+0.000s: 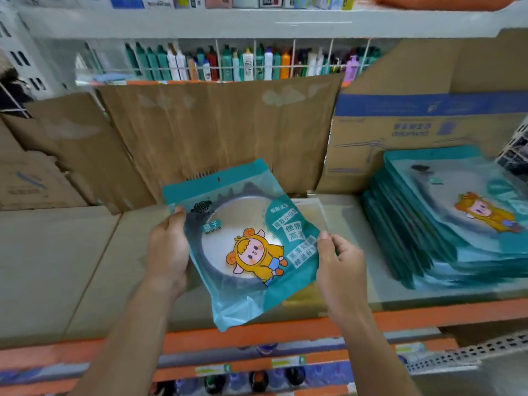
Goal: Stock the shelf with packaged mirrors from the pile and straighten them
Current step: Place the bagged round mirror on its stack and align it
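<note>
One packaged mirror (251, 247) is held in the air left of the pile (445, 224), near it but not touching. It is tilted, hang-hole end pointing away, cartoon side facing the camera. It is held two-handed by opposite side edges, probably so the soft bag stays flat and can be squared before it is set down (my guess)

Left hand (168, 252): on the pack edge farther from the pile. Thumb lies over the front near the top corner and the other fingers are hidden behind the bag, so it is grasping the pack. Right hand (340, 261): on the edge nearer the pile. Thumb tip presses on the front and the fingers curl behind, a pinch-type grasp. Neither hand is free

The pile lies flat on the shelf (85, 252), fanned and slanted with edges out of line, so straightening is not done. The bare board left of the pile, under the held pack, looks like the stocking spot. A cardboard sheet (217, 130) stands at the back, left of the pile, likely as a backstop. A printed carton (414, 132) sits directly behind the pile. Bottles (243, 64) are well behind and above the pile, blurred and not part of the task. The orange shelf lip (400, 318) runs in front of the pile, and the pack's lower corner overlaps it in view

Step judged: placing one pack, task early
</note>
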